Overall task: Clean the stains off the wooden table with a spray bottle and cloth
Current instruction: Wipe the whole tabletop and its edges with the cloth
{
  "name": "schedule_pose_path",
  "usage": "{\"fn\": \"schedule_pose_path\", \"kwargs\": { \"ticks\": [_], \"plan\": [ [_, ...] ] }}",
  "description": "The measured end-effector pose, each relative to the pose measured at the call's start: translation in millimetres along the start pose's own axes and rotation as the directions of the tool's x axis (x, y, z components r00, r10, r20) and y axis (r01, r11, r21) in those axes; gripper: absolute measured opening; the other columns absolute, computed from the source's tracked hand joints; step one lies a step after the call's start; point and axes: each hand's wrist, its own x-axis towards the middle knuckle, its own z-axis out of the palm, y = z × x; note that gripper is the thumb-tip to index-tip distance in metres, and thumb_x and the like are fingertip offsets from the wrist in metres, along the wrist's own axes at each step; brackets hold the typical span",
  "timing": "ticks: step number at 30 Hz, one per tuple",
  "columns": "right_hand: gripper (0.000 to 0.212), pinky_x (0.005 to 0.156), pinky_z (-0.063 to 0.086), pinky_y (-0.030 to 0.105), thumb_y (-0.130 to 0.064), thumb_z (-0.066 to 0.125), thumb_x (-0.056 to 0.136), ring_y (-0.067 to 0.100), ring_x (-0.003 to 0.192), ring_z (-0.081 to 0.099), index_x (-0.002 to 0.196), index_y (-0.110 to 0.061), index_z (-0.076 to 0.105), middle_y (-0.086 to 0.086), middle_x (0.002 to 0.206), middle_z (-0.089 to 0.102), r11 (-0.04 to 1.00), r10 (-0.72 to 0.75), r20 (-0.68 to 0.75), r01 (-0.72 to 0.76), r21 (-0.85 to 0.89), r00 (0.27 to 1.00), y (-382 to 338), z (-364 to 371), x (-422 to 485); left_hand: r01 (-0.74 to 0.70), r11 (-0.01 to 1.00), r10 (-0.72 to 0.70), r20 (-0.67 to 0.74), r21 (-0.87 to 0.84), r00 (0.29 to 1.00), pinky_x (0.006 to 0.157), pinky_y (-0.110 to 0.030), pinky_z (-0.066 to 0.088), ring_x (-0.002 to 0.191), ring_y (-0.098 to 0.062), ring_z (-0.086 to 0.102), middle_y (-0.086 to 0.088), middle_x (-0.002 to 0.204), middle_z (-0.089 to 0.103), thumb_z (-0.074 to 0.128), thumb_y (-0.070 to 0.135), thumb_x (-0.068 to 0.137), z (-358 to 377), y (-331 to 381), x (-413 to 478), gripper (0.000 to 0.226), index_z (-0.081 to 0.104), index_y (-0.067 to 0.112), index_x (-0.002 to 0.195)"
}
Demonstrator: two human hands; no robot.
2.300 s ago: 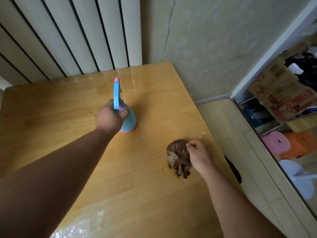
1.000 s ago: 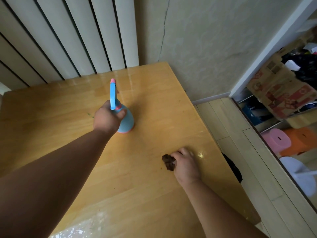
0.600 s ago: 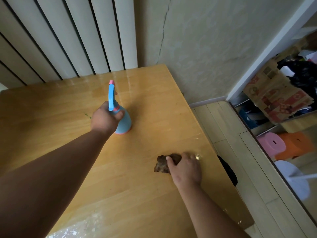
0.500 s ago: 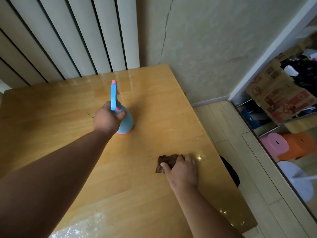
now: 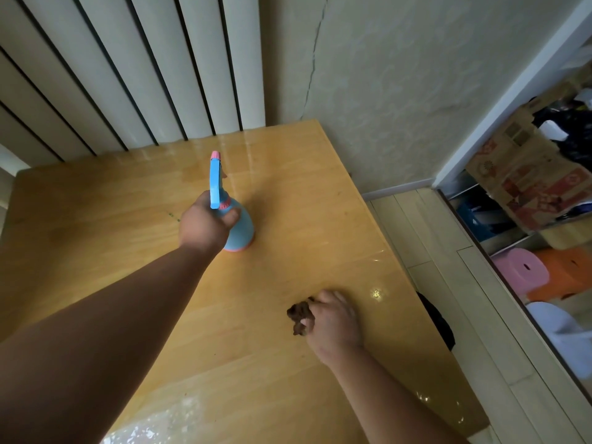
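Right grip (image 5: 333, 322) lies knuckles-up on the worktop (image 5: 288, 193), fingers curled over a bunched brown cloth (image 5: 298, 317) and pressing it against the wood near the right edge. Only the cloth's left part shows past the fingertips. A little over two seconds ago this grip held the cloth lifted in a loose wad over a red-orange stain. Since then it has come down onto that spot and rubbed across it in short strokes, the cloth peeking out at a different side of the knuckles each time. No red mark shows around the cloth at present, though whatever lies directly beneath it is hidden, so I judge the stain mostly lifted rather than certainly gone. A wet glint (image 5: 376, 293) shines just to the right of the grip.

Left grip (image 5: 205, 225), at the end of a stretched-out arm, stays wrapped round the neck of the blue spray bottle (image 5: 238, 232). The bottle stands upright on its pink base toward the middle of the worktop, well apart from the cloth, and has not shifted through the wiping. A small green speck (image 5: 174, 216) sits left of the bottle, untouched, and probably wants a pass next.
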Motion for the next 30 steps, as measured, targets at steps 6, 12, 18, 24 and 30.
{"fn": "schedule_pose_path", "kwargs": {
  "ticks": [6,12,18,24,30],
  "plan": [
    [0.026,0.101,0.038,0.037,-0.041,0.065,0.086,0.021,0.114,0.041,0.106,-0.026,0.071,-0.009,0.119,0.052,0.947,0.217,-0.067,-0.194,0.257,0.974,34,-28,6,-0.015,1.0,0.015,0.005,0.018,1.0,0.069,-0.031,0.04,0.086,-0.024,0.054,-0.001,0.097,0.058,0.066,0.031,0.09,-1,1,0,0.04,0.057,0.018,0.126],
    [0.021,0.091,0.051,0.044,-0.031,0.06,0.092,0.024,0.104,0.059,0.111,-0.024,0.067,-0.003,0.115,0.059,0.728,0.407,0.095,-0.385,0.567,0.909,47,-47,16,-0.003,1.0,0.003,0.009,0.001,1.0,0.07,-0.031,0.041,0.086,-0.025,0.055,-0.001,0.098,0.058,0.066,0.031,0.089,-2,1,0,0.038,0.057,0.019,0.124],
    [0.034,0.078,0.055,0.036,-0.022,0.057,0.089,0.019,0.092,0.061,0.119,-0.037,0.058,-0.01,0.108,0.063,0.845,0.463,0.102,-0.474,0.247,0.88,55,-50,2,-0.006,1.0,0.006,0.011,0.015,1.0,0.069,-0.031,0.04,0.086,-0.026,0.055,-0.001,0.097,0.058,0.066,0.031,0.089,-3,1,0,0.038,0.057,0.02,0.124],
    [0.033,0.076,0.052,0.029,-0.042,0.054,0.085,0.013,0.087,0.056,0.115,-0.035,0.065,-0.006,0.115,0.051,0.896,0.371,0.134,-0.392,0.209,0.919,46,-42,-12,-0.024,1.0,0.023,0.01,0.015,1.0,0.067,-0.031,0.04,0.085,-0.024,0.055,-0.001,0.097,0.058,0.066,0.031,0.09,-2,0,1,0.038,0.056,0.019,0.125],
    [0.037,0.093,0.049,0.029,-0.028,0.066,0.088,0.02,0.106,0.057,0.125,-0.028,0.062,-0.006,0.129,0.044,0.931,0.328,0.173,-0.349,0.11,0.929,34,-39,-4,-0.014,1.0,0.014,0.011,0.011,1.0,0.068,-0.032,0.043,0.086,-0.025,0.056,-0.001,0.098,0.058,0.066,0.031,0.09,-1,1,0,0.041,0.056,0.018,0.127]
  ]
}}
